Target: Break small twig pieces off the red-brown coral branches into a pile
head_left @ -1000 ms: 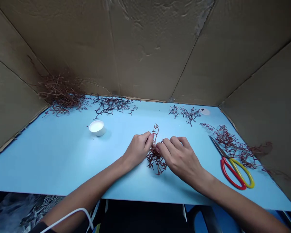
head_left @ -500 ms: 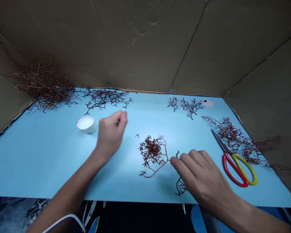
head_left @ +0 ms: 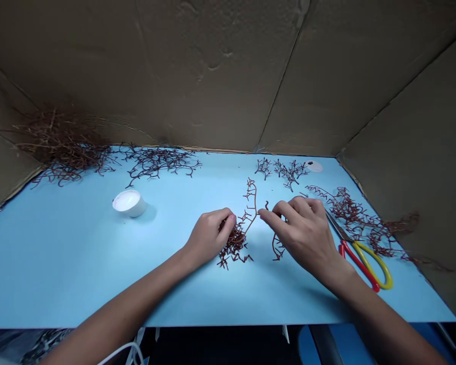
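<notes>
My right hand (head_left: 306,228) pinches the stem of a thin reddish-brown branched twig (head_left: 256,200). One forked arm of the twig stands up beyond the fingers, with short side shoots along it. Another arm runs down toward a small pile of short reddish-brown twig pieces (head_left: 235,248). More of the twig hangs below the right palm. My left hand (head_left: 213,233) is closed at the left side of that pile, thumb against the curled fingers. Whatever lies between its fingertips is hidden. To the left stands a small white cup (head_left: 137,207) with white contents.
Scissors (head_left: 365,261) with red and yellow handles lie at the right beside tangled reddish twigs (head_left: 349,213). Dark branched sprigs (head_left: 291,172) and a white disc (head_left: 313,166) lie at the back. Twig heaps (head_left: 64,152) fill the back left. Cardboard walls (head_left: 197,101) enclose the blue tabletop (head_left: 68,253).
My left hand has moved right and down from near the white cup to the pile. My right hand has risen slightly, turning the twig so one arm points away. The view has shifted slightly.
</notes>
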Demonstrator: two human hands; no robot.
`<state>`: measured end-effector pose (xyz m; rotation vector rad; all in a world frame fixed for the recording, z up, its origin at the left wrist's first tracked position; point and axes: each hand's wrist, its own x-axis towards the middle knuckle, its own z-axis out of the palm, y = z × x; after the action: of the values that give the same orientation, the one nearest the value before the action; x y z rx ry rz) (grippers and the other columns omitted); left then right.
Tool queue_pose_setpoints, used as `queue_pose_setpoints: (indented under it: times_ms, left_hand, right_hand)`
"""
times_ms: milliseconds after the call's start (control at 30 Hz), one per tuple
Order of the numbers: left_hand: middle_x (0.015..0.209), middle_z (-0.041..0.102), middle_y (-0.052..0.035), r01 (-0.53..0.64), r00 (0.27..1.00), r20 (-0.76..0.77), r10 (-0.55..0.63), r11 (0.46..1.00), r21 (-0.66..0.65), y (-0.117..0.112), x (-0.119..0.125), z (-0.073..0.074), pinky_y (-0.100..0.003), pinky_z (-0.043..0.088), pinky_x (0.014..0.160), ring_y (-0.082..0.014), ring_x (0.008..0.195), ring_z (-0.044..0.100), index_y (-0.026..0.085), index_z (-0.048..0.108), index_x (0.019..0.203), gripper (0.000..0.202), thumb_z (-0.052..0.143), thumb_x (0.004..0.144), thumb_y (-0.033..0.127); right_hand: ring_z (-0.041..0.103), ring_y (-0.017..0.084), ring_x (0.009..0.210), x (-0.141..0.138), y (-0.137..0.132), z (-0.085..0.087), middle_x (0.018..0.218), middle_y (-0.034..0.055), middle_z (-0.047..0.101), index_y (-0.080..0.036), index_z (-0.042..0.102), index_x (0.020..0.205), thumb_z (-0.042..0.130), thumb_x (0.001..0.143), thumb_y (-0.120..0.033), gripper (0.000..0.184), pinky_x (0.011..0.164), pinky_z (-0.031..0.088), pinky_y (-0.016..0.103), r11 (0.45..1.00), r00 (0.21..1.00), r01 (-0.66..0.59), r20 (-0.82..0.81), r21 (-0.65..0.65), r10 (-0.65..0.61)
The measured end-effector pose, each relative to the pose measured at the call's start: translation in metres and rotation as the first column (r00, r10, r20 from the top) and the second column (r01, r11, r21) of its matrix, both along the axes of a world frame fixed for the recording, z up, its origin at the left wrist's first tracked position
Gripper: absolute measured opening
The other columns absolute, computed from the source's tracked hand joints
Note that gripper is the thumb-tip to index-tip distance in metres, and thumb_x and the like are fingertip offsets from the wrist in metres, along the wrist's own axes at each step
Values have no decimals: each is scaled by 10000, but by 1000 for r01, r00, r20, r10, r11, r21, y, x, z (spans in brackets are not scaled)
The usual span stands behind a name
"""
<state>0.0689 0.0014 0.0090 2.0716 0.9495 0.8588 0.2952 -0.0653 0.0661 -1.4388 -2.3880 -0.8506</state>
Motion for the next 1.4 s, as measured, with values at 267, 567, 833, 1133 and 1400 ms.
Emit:
queue_pose_setpoints:
  times_ms: [267,567,833,1133,1400]
  left_hand:
    - [841,721,-27,-9,1000,25,10,1000,-14,-6,2,5,-345,472,695,-186,700,626,217,665,978,250,576,1018,447]
    - [615,448,32,-13,1000,-13,16,986,169,-12,6,-1,-313,325,578,-142,546,392,238,366,724,387,369,1109,271]
    - [580,357,38,-194,973,155,171,970,149,5,-20,15,-308,296,535,-129,527,350,239,349,680,441,378,1113,314]
    - [878,688,-31,78,992,-98,-75,996,31,-7,5,-5,-341,459,741,-187,775,611,212,613,956,241,419,1067,301]
    - [835,684,-21,69,994,-93,-61,993,93,-6,6,-8,-316,459,689,-170,711,599,211,620,901,226,528,1060,342]
  right_hand:
    - [486,272,875,-6,0,5,858,57,705,-279,757,1065,561,1018,-79,284,867,319,428,996,995,-91,50,-7,92]
    - [481,232,844,-8,0,1,838,36,700,-231,730,1029,562,1036,-103,211,888,340,415,982,982,-185,41,41,183]
    - [463,223,806,28,-20,5,793,40,698,-188,705,1045,666,1028,-149,57,822,325,403,992,982,-112,-144,52,119]
    - [494,230,855,9,-2,-2,829,30,718,-216,746,1054,613,1011,-59,211,902,309,419,993,997,-80,18,88,79]
    - [487,218,833,-2,0,-14,799,26,695,-212,742,1006,602,1029,-81,193,900,307,406,991,994,-111,8,77,111]
